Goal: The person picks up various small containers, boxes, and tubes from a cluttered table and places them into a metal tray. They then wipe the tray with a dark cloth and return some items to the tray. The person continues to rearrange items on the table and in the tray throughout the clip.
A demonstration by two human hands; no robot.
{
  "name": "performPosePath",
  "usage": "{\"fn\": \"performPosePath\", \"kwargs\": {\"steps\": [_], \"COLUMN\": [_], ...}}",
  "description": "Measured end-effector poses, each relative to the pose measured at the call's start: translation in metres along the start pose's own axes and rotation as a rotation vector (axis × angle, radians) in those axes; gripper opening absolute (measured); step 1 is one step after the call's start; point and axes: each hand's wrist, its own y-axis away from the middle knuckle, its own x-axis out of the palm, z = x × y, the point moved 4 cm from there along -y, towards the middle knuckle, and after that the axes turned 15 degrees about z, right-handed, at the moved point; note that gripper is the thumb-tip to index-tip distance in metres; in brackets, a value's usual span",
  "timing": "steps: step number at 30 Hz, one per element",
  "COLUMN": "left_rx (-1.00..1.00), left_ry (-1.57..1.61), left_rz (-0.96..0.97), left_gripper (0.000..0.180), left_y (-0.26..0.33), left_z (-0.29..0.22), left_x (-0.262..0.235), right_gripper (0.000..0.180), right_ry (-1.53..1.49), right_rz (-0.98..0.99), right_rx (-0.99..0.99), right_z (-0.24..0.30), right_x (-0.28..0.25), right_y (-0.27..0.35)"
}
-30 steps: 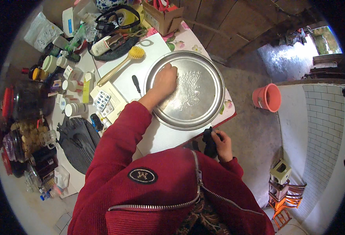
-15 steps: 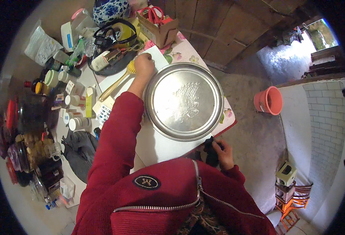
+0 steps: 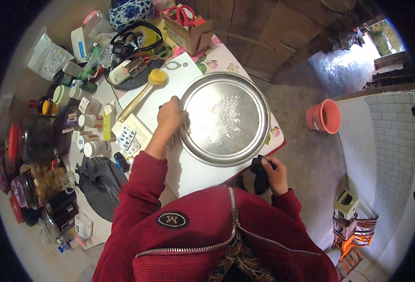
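A round silver metal tray (image 3: 226, 122) with an embossed pattern lies on the white tabletop. At its left edge, my left hand (image 3: 171, 116) is closed, fingers curled in; a small dark tip shows beside it, but I cannot make out what it holds. My right hand (image 3: 275, 175) grips a bunched black cloth (image 3: 260, 177) just off the table's near right edge. Left of the tray lies a round brush (image 3: 156, 77) with yellow bristles and a long light handle. A small grey metal ring-shaped thing (image 3: 173, 66) rests beyond the brush.
Pill bottles (image 3: 94, 149), blister packs (image 3: 129, 139) and a black dish (image 3: 97, 188) crowd the table's left. A cardboard box (image 3: 188, 35) with red-handled scissors (image 3: 184, 18) stands at the back. A pink bucket (image 3: 323, 116) stands on the floor at right, near stacked chairs (image 3: 355, 235).
My left hand has moved nearer, from beside the brush head to the tray's left edge, uncovering the brush and the grey ring-shaped thing. My right hand and the black cloth have shifted slightly.
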Motion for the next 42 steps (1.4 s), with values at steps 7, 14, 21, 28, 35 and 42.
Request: {"fn": "performPosePath", "kwargs": {"steps": [7, 14, 21, 28, 35, 42], "left_rx": [0.109, 0.304, 0.415, 0.619, 0.626, 0.741], "left_ry": [0.808, 1.28, 1.054, 1.268, 1.093, 0.879], "left_rz": [0.373, 0.462, 0.522, 0.663, 0.674, 0.904], "left_gripper": [0.028, 0.047, 0.03, 0.033, 0.045, 0.073], "left_y": [-0.01, 0.037, 0.089, 0.106, 0.123, 0.152], "left_z": [0.005, -0.054, -0.126, -0.165, -0.177, -0.203], "left_x": [0.009, 0.03, 0.073, 0.095, 0.099, 0.113], "right_gripper": [0.021, 0.026, 0.049, 0.04, 0.022, 0.047], "right_ry": [-0.155, -0.02, 0.962, 1.268, 0.688, 0.829], "right_rz": [-0.355, -0.207, -0.205, -0.762, -0.891, -0.61], "right_rx": [0.009, -0.402, -0.649, -0.343, 0.308, -0.723], "right_z": [0.03, 0.12, 0.138, 0.084, 0.049, 0.081], "right_x": [-0.048, 0.008, 0.093, -0.013, -0.122, 0.01], "right_y": [0.026, 0.031, 0.012, 0.021, 0.089, 0.096]}}
